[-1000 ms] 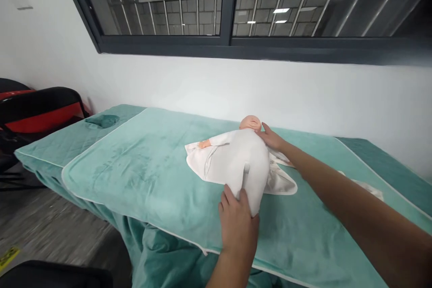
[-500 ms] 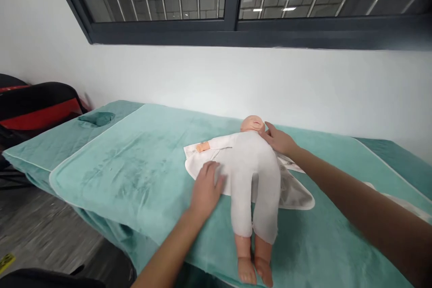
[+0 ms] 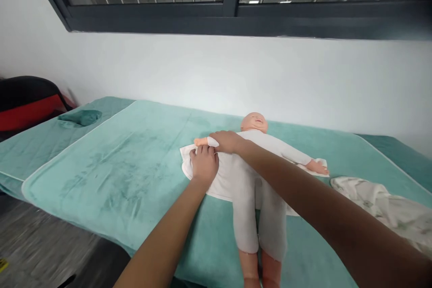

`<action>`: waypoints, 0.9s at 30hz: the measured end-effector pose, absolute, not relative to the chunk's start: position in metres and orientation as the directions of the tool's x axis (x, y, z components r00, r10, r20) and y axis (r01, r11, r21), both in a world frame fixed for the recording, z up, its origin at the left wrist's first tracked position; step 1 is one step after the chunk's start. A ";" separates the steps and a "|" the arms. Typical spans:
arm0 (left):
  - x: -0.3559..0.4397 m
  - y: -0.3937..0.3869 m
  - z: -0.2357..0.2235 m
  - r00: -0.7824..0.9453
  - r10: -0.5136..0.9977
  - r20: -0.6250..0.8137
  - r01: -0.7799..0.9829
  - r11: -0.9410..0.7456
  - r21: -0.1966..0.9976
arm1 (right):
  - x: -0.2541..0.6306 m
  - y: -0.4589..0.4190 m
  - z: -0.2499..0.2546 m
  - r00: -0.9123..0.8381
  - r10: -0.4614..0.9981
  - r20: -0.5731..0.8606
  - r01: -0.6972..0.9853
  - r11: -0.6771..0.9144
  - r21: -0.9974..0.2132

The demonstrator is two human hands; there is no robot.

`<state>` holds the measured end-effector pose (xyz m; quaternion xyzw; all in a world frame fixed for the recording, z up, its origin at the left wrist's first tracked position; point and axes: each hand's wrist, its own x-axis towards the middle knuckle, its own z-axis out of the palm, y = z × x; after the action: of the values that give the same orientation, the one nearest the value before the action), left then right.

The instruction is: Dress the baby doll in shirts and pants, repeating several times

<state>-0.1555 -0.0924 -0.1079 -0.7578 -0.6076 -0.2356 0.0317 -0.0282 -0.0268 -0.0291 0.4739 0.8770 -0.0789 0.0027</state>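
A bald baby doll (image 3: 243, 207) with a white cloth body lies on its back, head toward the wall. Beneath it a white baby garment (image 3: 221, 184) is spread open. My right hand (image 3: 227, 141) reaches across the doll's chest and is closed around its arm on the left side, near the wrist. The doll's small hand (image 3: 201, 141) sticks out past my fingers. Just below, my left hand (image 3: 205, 164) has its fingers curled onto the garment's sleeve area. What lies under those fingertips is partly hidden. The doll's other arm (image 3: 293, 149) stretches out to the right.
A teal plush cover (image 3: 135, 157) lies over the bed. At the right is a crumpled white patterned cloth (image 3: 378, 202). The white wall (image 3: 168, 72) and a dark window frame (image 3: 151, 20) stand behind. A black and red chair (image 3: 30, 105) is at far left.
My right hand has moved left from beside the doll's shoulder to its arm on the left. My left hand has moved up to the garment. The view has shifted, showing more of the patterned cloth.
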 end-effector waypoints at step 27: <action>-0.162 -0.091 -0.113 0.229 0.785 0.576 0.857 -0.443 0.264 | -0.014 -0.040 -0.036 -0.484 0.869 0.103 0.863 0.494 -0.107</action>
<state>-0.1618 -0.0912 -0.1128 -0.7819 -0.5248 -0.3320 0.0543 -0.0136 -0.0404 -0.0365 0.5026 0.8613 -0.0200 -0.0717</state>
